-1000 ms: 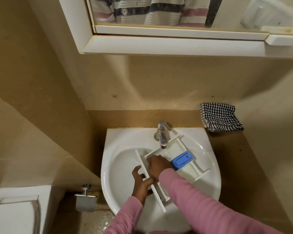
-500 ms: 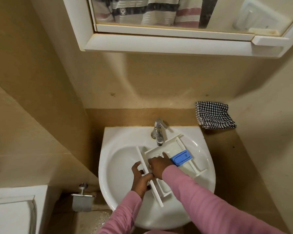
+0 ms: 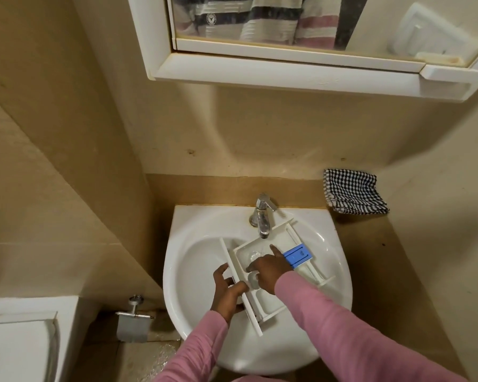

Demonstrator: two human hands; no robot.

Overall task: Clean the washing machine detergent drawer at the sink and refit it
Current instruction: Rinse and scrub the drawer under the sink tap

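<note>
The white detergent drawer (image 3: pixel 271 303) lies slantwise in the white sink (image 3: pixel 193 260), its far end under the chrome tap (image 3: pixel 262 216). A blue insert (image 3: pixel 298 255) sits in its right compartment. Water runs from the tap into the drawer. My left hand (image 3: pixel 228 295) grips the drawer's long front panel, thumb over the edge. My right hand (image 3: pixel 268 268) rests inside a compartment with the fingers spread, index finger pointing toward the tap, rubbing the plastic. It holds nothing.
A black-and-white checked cloth (image 3: pixel 353 193) lies on the brown counter right of the sink. A white mirror cabinet (image 3: pixel 287 70) hangs above. A toilet cistern (image 3: pixel 20 340) and a metal paper holder (image 3: pixel 134 319) are at the lower left.
The view has drifted slightly. My right hand has slid along the compartment and its index finger now stretches toward the tap. My left hand keeps its grip.
</note>
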